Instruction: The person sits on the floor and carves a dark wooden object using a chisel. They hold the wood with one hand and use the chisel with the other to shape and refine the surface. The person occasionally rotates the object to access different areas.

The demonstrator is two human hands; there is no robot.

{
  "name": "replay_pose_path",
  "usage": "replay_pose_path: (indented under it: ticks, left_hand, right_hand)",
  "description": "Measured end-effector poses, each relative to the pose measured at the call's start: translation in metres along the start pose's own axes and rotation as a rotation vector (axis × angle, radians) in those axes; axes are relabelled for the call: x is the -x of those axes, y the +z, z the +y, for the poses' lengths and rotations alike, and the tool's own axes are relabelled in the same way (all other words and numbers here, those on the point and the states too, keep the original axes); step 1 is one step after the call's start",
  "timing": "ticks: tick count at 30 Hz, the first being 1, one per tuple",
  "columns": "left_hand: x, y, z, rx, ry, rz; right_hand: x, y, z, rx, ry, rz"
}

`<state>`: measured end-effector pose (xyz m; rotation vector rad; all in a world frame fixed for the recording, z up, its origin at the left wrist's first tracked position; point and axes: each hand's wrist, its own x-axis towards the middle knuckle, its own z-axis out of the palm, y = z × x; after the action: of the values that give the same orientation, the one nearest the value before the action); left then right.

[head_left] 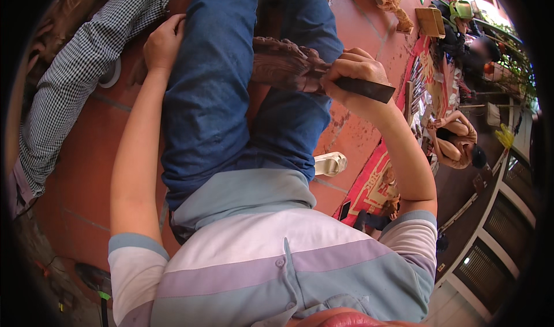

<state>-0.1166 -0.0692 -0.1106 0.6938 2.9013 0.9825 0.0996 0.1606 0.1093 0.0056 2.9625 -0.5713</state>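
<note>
A dark reddish-brown carved wood piece [288,64] lies across my lap, its ridged relief showing between my blue-trousered legs. My right hand [359,76] is at the carving's right end, fingers curled closed around a dark flat strip [366,89] whose broad end sticks out to the right. The strip's other end is hidden in the hand, so its kind is unclear. Beside the outer side of my left leg is my left hand [163,45]. Its fingers go out of sight behind the leg, and whether they hold anything is hidden.
A person's leg in checked trousers [86,79] is close on the left. Pale carved wood [389,1] and a cardboard box [430,22] stand at the far right. A row of tools [416,90] lies near a red patterned mat [375,183]. Another person [456,139] crouches beyond it.
</note>
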Motion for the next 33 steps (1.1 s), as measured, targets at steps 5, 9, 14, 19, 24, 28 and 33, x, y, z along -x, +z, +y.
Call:
replay_pose_path:
  ticks: [5,9,14,19,24,28,33]
  left_hand:
    - [-0.001,0.001,-0.002,0.020,0.000,-0.001]
    - [-0.001,-0.001,-0.001,0.024,-0.012,-0.012]
    - [-0.001,0.002,-0.002,0.033,0.002,-0.008]
    - [0.000,0.003,-0.005,0.057,0.012,0.007]
    - [-0.001,0.002,-0.003,0.032,0.017,0.006]
    - [0.000,0.004,-0.005,0.058,0.006,-0.002]
    - [0.000,0.002,-0.003,0.039,0.007,0.010]
  right_hand:
    - [-0.002,-0.021,0.007,-0.080,0.173,-0.125]
    - [-0.016,-0.028,0.007,-0.172,0.214,-0.145]
    - [-0.005,-0.027,0.024,-0.206,0.327,-0.237]
    - [-0.027,-0.029,0.010,-0.227,0.299,-0.289]
    - [-0.016,-0.032,0.020,-0.197,0.406,-0.291]
    - [-0.020,-0.024,0.016,-0.184,0.260,-0.209]
    - [-0.013,-0.030,0.017,-0.296,0.481,-0.282]
